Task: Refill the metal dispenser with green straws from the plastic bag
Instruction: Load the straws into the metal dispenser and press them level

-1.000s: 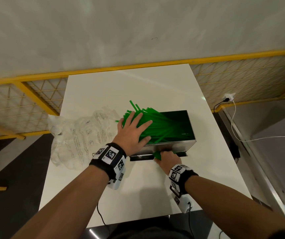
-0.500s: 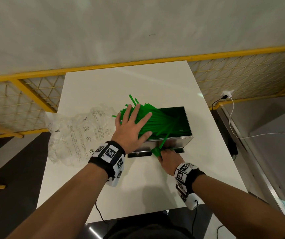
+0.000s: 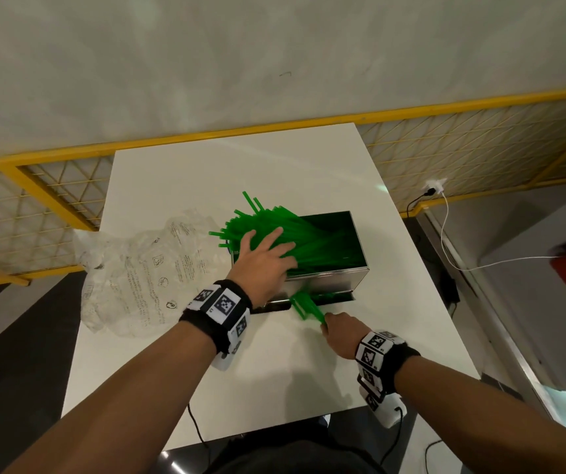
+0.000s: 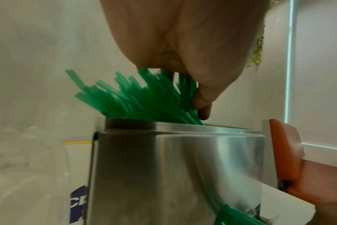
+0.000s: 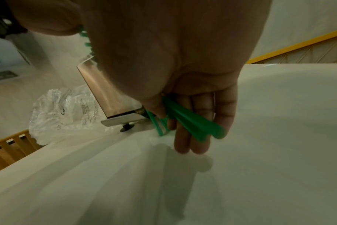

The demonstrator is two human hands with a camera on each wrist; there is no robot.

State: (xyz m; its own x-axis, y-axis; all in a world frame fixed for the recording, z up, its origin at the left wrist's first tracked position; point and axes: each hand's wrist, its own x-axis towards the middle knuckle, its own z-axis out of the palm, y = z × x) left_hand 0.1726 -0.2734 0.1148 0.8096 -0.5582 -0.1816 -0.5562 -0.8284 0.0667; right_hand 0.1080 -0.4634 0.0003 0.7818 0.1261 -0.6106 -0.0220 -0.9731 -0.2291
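- On the white counter (image 3: 274, 388) in front of me stands the metal dispenser (image 3: 329, 281), an open-topped steel box, with the empty clear plastic bag (image 3: 131, 268) lying crumpled just to its left.
- Most of the green straws (image 3: 309, 234) sit slanted in the dispenser, their lower ends inside and their upper ends fanning out over its left rim.
- My left hand (image 3: 264, 258) lies flat on top of that fan, fingers straight and spread, pressing on the straws; the left wrist view shows my thumb (image 4: 202, 99) against the bundle just above the steel rim.
- My right hand (image 3: 343, 333) is low at the near front of the dispenser, above the counter.
- Its fingers (image 5: 190, 137) and thumb are closed around a small bunch of straws (image 3: 304, 304) that points from my hand up toward the slot at the dispenser's base.
- From the right wrist view the ends of that bunch stick out past my palm, blurred.
- Behind the counter runs a yellow railing (image 3: 274, 130) along a pale wall.
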